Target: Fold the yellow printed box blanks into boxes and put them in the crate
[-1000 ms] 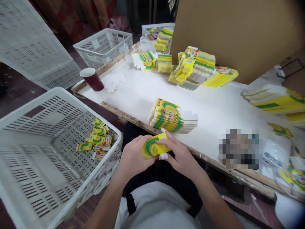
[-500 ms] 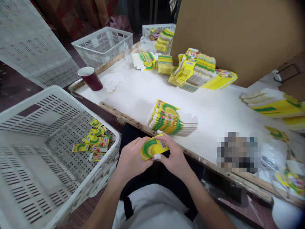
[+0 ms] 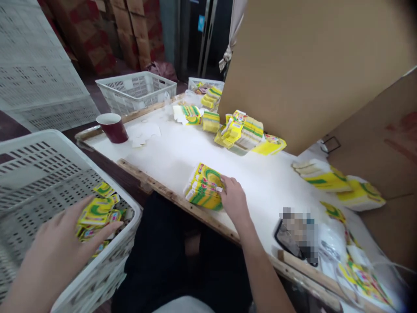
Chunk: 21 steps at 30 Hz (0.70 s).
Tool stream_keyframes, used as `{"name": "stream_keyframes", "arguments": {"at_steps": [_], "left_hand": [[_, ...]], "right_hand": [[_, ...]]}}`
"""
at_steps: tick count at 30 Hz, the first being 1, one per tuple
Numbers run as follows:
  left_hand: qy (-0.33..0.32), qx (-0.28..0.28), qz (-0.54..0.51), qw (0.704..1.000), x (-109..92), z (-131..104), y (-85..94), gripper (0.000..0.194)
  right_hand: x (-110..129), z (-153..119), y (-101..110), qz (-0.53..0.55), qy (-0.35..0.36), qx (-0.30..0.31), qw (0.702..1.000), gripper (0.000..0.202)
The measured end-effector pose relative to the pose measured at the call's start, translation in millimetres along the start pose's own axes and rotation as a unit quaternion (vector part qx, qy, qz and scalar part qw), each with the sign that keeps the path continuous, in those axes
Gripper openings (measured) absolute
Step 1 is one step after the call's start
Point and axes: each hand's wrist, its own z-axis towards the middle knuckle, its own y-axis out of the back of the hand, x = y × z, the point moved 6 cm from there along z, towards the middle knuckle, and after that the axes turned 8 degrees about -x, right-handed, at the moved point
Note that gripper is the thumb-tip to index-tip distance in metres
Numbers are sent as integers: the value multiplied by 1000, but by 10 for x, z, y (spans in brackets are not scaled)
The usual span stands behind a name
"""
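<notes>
My left hand [image 3: 61, 243] is over the white plastic basket [image 3: 54, 137], thumb and fingers spread apart. Below and beside its fingers, several small yellow-green cartons [image 3: 97, 211] lie in the basket; the hand does not seem to grip any. On the table's near edge a row of flat yellow cartons [image 3: 203, 187] stands packed together. My right hand [image 3: 234, 198] reaches to the right end of this row, its fingers closed on a carton there. Something white shows at the thumb tip. The hand hides the row's pale right end.
A maroon cup [image 3: 114, 130] and white paper scraps [image 3: 143, 132] are on the table's left. More carton stacks [image 3: 249, 132] stand at the back by a large cardboard sheet [image 3: 293, 65]. A wooden strip [image 3: 169, 195] edges the table. Another basket [image 3: 137, 89] stands behind.
Both hands held one yellow carton together before; now they are apart. My left hand has moved left over the basket, and my right hand forward to the carton row. The view has shifted.
</notes>
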Motion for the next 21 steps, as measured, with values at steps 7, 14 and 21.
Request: {"name": "stream_keyframes", "arguments": {"at_steps": [7, 14, 21], "left_hand": [[-56, 117, -63, 990, -573, -229, -605, 56], [-59, 287, -217, 931, -1104, -598, -1018, 37], [64, 229, -505, 830, -1273, -640, -1091, 70]], "right_hand": [[6, -76, -96, -26, -6, -40, 999, 37], [-59, -115, -73, 54, -38, -87, 994, 32], [203, -294, 60, 398, -140, 0, 907, 45]]}}
